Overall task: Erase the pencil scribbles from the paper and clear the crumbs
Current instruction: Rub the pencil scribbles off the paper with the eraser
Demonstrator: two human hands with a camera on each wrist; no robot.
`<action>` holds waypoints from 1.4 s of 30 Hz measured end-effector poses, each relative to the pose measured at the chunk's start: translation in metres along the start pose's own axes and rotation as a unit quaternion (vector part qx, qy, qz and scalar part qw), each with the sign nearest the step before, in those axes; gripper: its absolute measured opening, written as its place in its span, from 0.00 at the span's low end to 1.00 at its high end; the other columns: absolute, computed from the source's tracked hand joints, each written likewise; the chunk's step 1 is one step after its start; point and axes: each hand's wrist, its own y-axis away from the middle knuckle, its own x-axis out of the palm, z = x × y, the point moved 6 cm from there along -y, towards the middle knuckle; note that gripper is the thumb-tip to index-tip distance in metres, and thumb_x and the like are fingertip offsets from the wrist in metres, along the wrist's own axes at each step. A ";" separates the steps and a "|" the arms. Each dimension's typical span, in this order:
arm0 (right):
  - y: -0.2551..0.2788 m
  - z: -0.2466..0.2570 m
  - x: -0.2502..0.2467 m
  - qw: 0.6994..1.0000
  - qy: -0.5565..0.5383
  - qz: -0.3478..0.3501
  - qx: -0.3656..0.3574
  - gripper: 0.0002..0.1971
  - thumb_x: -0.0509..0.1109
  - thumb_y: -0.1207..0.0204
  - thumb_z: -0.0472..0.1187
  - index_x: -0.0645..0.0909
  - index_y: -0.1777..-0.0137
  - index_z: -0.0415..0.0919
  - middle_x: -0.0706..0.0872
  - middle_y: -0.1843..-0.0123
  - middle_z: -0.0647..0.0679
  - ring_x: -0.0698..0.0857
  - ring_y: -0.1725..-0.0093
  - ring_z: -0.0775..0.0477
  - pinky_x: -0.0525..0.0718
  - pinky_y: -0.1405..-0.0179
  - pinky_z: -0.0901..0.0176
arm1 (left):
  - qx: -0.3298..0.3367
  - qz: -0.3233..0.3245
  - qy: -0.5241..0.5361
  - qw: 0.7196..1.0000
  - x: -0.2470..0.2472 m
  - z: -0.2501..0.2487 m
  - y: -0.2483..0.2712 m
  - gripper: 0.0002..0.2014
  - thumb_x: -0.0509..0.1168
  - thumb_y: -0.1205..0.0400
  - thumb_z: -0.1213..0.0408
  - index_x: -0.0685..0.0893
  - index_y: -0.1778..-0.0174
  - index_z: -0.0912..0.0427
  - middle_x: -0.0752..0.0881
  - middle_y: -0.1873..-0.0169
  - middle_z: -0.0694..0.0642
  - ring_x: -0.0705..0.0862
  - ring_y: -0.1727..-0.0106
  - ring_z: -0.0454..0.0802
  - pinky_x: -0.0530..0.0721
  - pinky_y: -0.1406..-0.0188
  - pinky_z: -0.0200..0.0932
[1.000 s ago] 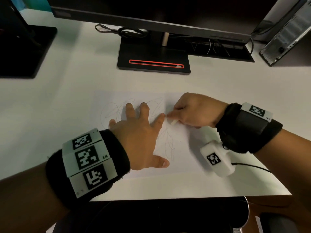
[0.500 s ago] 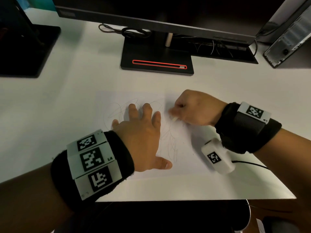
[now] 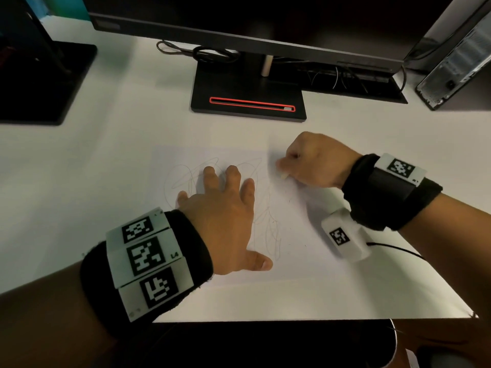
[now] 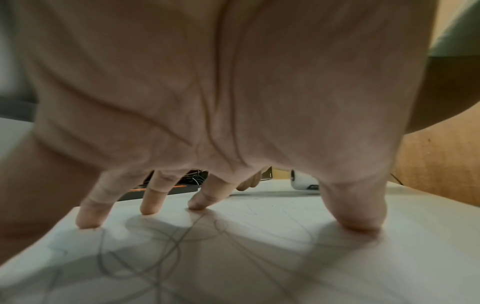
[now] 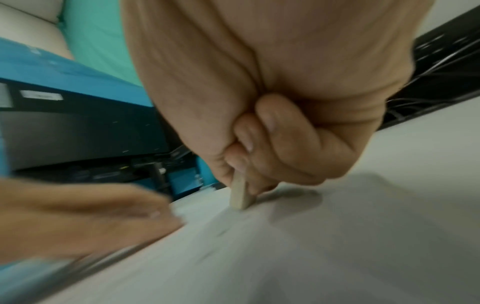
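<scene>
Paper: white sheet [image 3: 305, 261] lies flat on the white counter [image 3: 106, 168], in front of the monitor stand [image 3: 248, 102].

Scribbles: faint pencil loops [image 3: 191, 179] cover the left and middle of the sheet; a second tangle [image 3: 271, 235] runs down toward the near edge. The strip at the right of the sheet looks mostly bare; judged to be the cleaned part.

Left hand: [image 3: 225, 216] spread flat on the sheet, fingers straight and apart, holding nothing. In the left wrist view the fingertips [image 4: 149, 207] and thumb press down on the paper over the lines. Purpose, as judged: to pin the sheet so it neither slides nor creases under rubbing.

Right hand: [image 3: 316, 160] curled, its grip clamped on a small pale eraser [image 5: 240, 195]. Thumb and fingers pinch it low, close to the working end; likely for pressure and control.

Eraser contact: lower end touches the paper near the sheet's far right part, just beside the left hand's index finger. Right wrist view is blurred.

Crumbs: a few dark specks [image 3: 289, 200] lie on the sheet between the hands; not yet cleared.

Progress: judged early to middle; most loops remain.

Risk: rubbing close under the left fingers could buckle the paper if the pinning hand lifts.
</scene>
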 end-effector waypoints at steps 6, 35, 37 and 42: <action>-0.003 -0.001 0.001 1.000 -0.019 0.013 0.016 0.20 0.70 0.21 0.47 0.85 0.64 0.29 0.81 0.74 0.43 0.78 0.74 0.47 0.79 0.68 0.58 | 0.003 0.001 0.004 1.000 0.000 0.000 -0.001 0.64 0.58 0.30 0.19 0.35 0.12 0.56 0.34 0.14 0.63 0.38 0.15 0.77 0.70 0.25 0.76; 0.004 -0.012 0.000 0.999 0.033 0.027 -0.009 0.22 0.68 0.18 0.48 0.82 0.71 0.36 0.79 0.78 0.51 0.74 0.80 0.55 0.74 0.72 0.62 | 0.001 0.005 0.013 1.000 0.000 0.000 -0.001 0.64 0.59 0.30 0.19 0.35 0.12 0.56 0.34 0.14 0.62 0.37 0.15 0.76 0.69 0.25 0.76; 0.001 -0.019 -0.009 1.000 0.020 0.002 0.004 0.20 0.69 0.19 0.48 0.83 0.71 0.38 0.81 0.79 0.53 0.79 0.77 0.54 0.74 0.71 0.62 | 0.002 0.005 0.012 1.000 0.001 0.000 0.000 0.64 0.59 0.30 0.19 0.34 0.13 0.56 0.33 0.14 0.62 0.37 0.15 0.76 0.69 0.24 0.76; 0.009 -0.016 0.003 0.998 0.030 0.043 -0.021 0.22 0.70 0.19 0.49 0.79 0.74 0.39 0.77 0.81 0.55 0.73 0.81 0.56 0.74 0.71 0.61 | 0.002 0.004 0.013 1.000 0.000 0.000 -0.001 0.64 0.59 0.30 0.19 0.34 0.13 0.56 0.33 0.14 0.62 0.37 0.15 0.76 0.69 0.24 0.76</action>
